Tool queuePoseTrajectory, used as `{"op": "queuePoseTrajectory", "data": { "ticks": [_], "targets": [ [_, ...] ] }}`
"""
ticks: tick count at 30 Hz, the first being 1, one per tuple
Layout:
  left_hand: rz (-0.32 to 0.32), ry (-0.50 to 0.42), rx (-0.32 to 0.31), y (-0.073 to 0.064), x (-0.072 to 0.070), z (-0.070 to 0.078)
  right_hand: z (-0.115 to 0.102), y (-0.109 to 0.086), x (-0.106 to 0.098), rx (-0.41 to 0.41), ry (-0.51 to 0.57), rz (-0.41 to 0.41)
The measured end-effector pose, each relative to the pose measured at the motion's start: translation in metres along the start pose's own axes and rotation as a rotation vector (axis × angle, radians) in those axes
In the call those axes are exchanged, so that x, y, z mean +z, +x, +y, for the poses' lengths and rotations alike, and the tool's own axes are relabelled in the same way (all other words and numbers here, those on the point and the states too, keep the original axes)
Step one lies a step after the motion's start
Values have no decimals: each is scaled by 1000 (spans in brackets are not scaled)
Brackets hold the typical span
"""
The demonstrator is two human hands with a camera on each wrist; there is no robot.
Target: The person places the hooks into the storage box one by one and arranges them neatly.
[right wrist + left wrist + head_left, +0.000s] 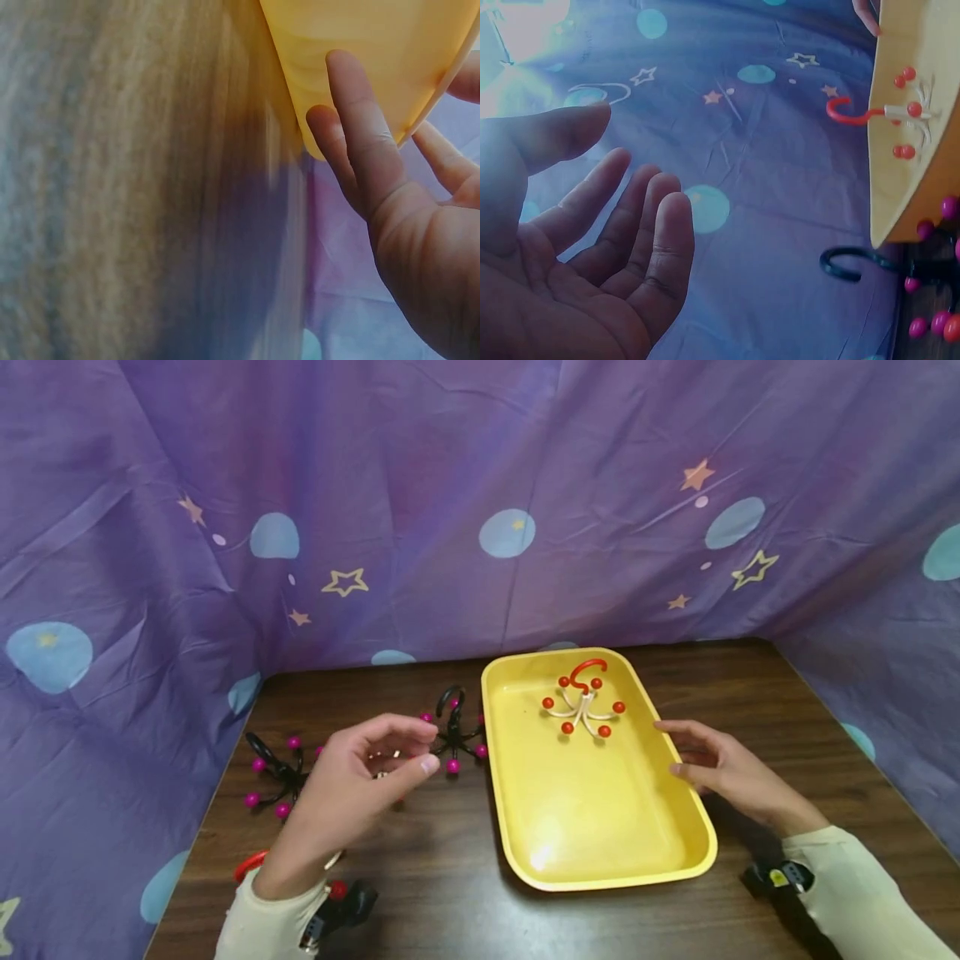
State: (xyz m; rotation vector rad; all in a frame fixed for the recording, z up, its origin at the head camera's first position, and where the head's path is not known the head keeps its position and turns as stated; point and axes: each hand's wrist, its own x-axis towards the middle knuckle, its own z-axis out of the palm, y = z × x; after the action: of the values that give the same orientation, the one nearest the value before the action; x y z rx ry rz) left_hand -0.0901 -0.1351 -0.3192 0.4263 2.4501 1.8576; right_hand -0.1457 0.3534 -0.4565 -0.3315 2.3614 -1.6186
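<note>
My left hand (pixel 352 785) hovers over the table's left side, holding nothing, thumb apart from loosely bent fingers (pixel 673 232). Beneath and beside it are multi-arm hook hangers: a black one with magenta balls (pixel 453 735) against the tray's left side, and another black hanger (pixel 285 774) farther left. A red hook (pixel 251 864) and red ball (pixel 338 890) show by my left wrist, the rest hidden. My right hand (pixel 723 772) touches the yellow tray's (pixel 600 885) right rim, with extended fingers (pixel 364 127) along its outer wall. Inside stands a white hanger with red hook and balls (pixel 583 714).
A dark wood-grain table (pixel 450 893) carries everything. Purple cloth (pixel 420 510) printed with stars and planets rises behind it and at both sides. Dark wrist devices (pixel 780 878) sit at both pale sleeves (pixel 862 893).
</note>
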Motion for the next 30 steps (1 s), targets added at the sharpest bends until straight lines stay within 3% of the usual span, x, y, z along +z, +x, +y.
{"op": "queuePoseTrajectory", "data": {
  "ticks": [10,17,24,30],
  "targets": [
    [29,73,1,-23,-32,-4,1,0,0,-36,11,5],
    [72,125,-51,-46,-54,-9,3,2,0,-30,10,3],
    [109,224,20,-65,-74,-20,4,2,0,-37,15,3],
    [124,217,-42,-79,-87,-35,6,0,-1,-43,55,-11]
  ]
}}
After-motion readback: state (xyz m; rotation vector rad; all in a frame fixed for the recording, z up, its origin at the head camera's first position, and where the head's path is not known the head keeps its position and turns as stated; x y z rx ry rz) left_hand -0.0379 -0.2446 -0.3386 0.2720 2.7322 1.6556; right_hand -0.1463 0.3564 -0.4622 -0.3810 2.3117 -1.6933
